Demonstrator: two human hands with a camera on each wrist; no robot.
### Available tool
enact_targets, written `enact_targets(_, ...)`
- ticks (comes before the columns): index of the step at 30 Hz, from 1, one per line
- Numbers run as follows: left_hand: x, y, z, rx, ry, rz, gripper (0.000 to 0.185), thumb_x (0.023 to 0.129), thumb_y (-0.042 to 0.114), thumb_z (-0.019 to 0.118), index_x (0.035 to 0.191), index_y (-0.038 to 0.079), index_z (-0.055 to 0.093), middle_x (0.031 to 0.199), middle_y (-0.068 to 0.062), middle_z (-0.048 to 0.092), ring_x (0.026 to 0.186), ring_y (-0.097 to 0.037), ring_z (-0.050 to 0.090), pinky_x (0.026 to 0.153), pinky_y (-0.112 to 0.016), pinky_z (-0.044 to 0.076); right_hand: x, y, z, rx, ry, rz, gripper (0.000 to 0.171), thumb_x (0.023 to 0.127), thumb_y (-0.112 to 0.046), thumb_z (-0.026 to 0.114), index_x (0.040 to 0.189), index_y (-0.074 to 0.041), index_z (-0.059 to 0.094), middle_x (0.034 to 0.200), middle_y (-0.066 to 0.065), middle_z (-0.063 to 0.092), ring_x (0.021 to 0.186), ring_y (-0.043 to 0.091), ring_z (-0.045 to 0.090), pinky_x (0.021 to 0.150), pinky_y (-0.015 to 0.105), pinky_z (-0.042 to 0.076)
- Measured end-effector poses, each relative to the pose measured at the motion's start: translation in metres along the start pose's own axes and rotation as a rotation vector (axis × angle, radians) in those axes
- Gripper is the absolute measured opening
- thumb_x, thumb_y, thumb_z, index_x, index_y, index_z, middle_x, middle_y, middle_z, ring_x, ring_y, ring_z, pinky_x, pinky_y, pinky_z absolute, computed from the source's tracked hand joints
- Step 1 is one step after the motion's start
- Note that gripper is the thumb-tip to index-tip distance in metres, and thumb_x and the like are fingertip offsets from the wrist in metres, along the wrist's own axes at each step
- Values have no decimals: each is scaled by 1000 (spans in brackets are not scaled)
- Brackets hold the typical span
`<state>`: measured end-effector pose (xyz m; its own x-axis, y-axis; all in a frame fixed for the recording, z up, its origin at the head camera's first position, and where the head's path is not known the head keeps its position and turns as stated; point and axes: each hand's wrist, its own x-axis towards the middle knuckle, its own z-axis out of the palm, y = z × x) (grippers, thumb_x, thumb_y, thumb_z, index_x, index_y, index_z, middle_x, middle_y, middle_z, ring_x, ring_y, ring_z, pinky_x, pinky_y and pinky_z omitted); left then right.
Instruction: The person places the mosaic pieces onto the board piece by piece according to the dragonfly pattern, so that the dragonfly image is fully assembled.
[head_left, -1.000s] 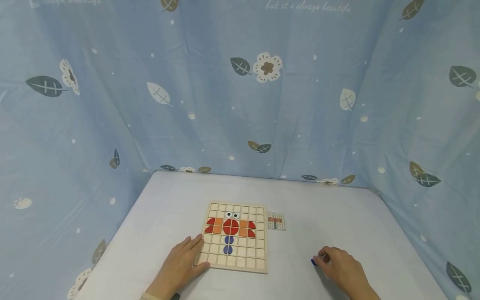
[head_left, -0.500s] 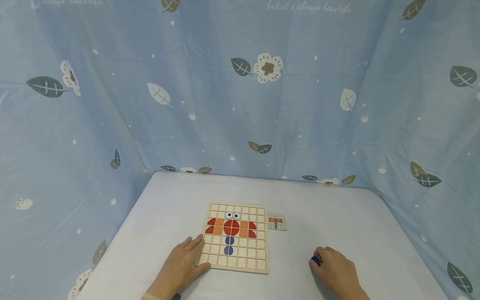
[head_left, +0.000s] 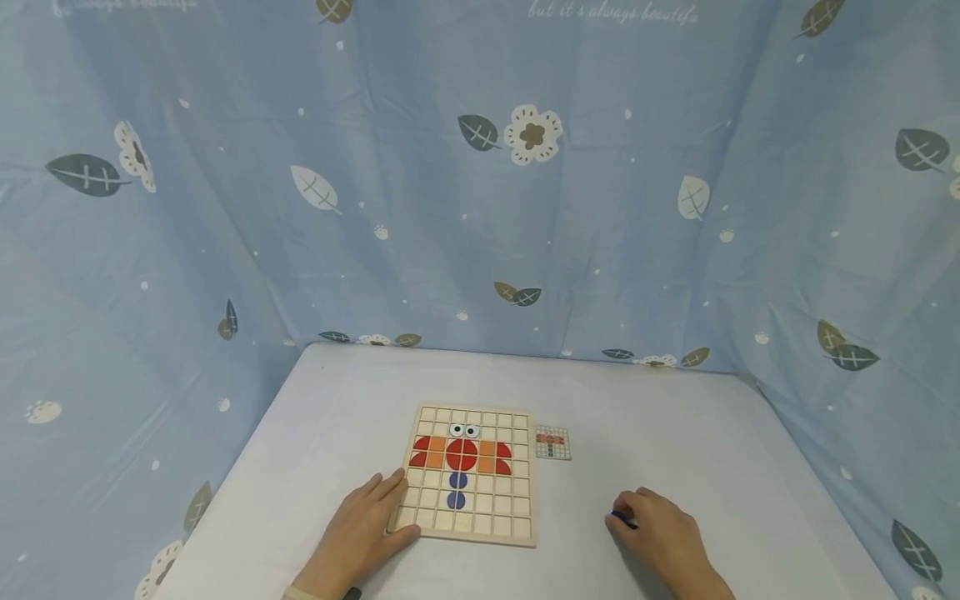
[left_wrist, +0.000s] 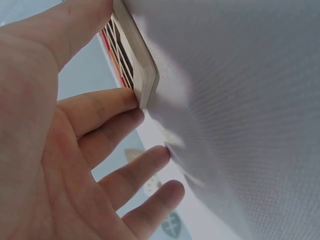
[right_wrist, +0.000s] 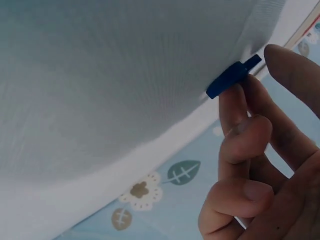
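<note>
A square wooden grid board (head_left: 504,504) lies on the table with flat tiles set in its cells. Two eye tiles (head_left: 464,431) sit above a red circle (head_left: 461,454), orange squares (head_left: 487,457) and red curved tiles flank it, and blue rounded tiles (head_left: 457,500) run below. My left hand (head_left: 362,529) rests at the board's near left corner, fingers fairly straight, fingertips touching its edge in the left wrist view. To the right of the board, my right hand (head_left: 660,533) pinches small blue tiles (right_wrist: 232,79) between thumb and fingers, low over the table; their exact number is unclear.
A small picture card (head_left: 552,442) with a similar grid pattern lies beside the board's right edge. White cloth covers the table (head_left: 637,417). Blue curtains (head_left: 420,208) printed with leaves and flowers stand behind it and at both sides.
My right hand has shifted slightly left, and the blue tiles have turned between its fingers. The left hand and the board stay in place.
</note>
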<state>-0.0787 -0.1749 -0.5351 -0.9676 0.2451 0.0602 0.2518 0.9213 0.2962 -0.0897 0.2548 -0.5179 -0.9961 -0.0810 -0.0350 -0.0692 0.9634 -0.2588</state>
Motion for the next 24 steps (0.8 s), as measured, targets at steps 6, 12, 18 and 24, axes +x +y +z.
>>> enact_targets(6, 0, 0, 0, -11, 8, -5, 78, 83, 53, 78, 139, 2, 60, 148, -10, 54, 136, -41, 48, 110, -57, 41, 4, -3, 1, -6, -13, -24, 15, 79, -27, 86, 81, -23, 72, 75, -12, 61, 67, 7, 60, 56, 31, 54)
enact_targets(12, -1, -1, -1, -18, 22, 0, 76, 83, 52, 78, 138, 2, 61, 148, -10, 55, 135, -41, 48, 110, -57, 41, 5, -9, 2, 9, 1, -41, 15, 77, -21, 87, 82, -24, 74, 78, -12, 61, 69, 7, 61, 58, 33, 56)
enact_targets(18, -1, -2, -1, -13, 17, -2, 77, 83, 53, 78, 138, 2, 61, 148, -10, 55, 135, -41, 49, 110, -57, 42, 4, -9, 3, 26, 50, -106, 22, 72, -14, 88, 85, -25, 74, 88, -12, 67, 85, 16, 70, 70, 37, 61)
enact_targets(24, -1, -1, -2, -6, 12, 4, 78, 83, 54, 78, 139, 2, 61, 148, -10, 54, 135, -40, 49, 110, -56, 42, 3, -4, 0, 30, 34, -74, 22, 71, -16, 90, 84, -25, 75, 90, -11, 68, 88, 20, 71, 71, 43, 62)
